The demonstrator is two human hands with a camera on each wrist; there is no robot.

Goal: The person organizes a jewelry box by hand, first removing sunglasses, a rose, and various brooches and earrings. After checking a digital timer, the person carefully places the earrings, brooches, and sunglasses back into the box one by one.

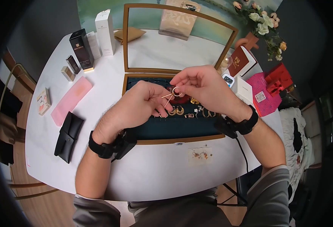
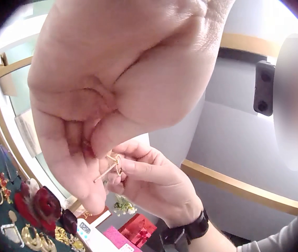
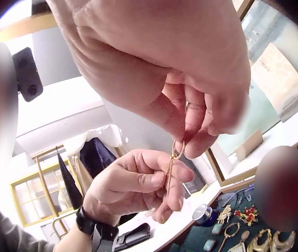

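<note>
Both hands meet above an open jewelry case (image 1: 151, 142). Between them is a thin gold-toned piece (image 1: 176, 90) with a loop and narrow straight ends, also visible in the right wrist view as a gold piece (image 3: 173, 156). The right hand (image 1: 208, 89) pinches the loop between thumb and fingertips. The left hand (image 1: 136, 104) pinches the piece lower down, thumb against fingers. Below the hands, on dark lining, lie gold hoop earrings (image 2: 32, 237) and a dark red flower-shaped piece (image 2: 38, 207).
The case's glass lid (image 1: 126, 38) stands raised behind. Left are cosmetic boxes (image 1: 81, 49), a pink pouch (image 1: 72, 99) and a black case (image 1: 69, 137). A small packet of jewelry (image 1: 200, 155) lies in front; a red box (image 1: 278, 80) and flowers (image 1: 263, 28) are right.
</note>
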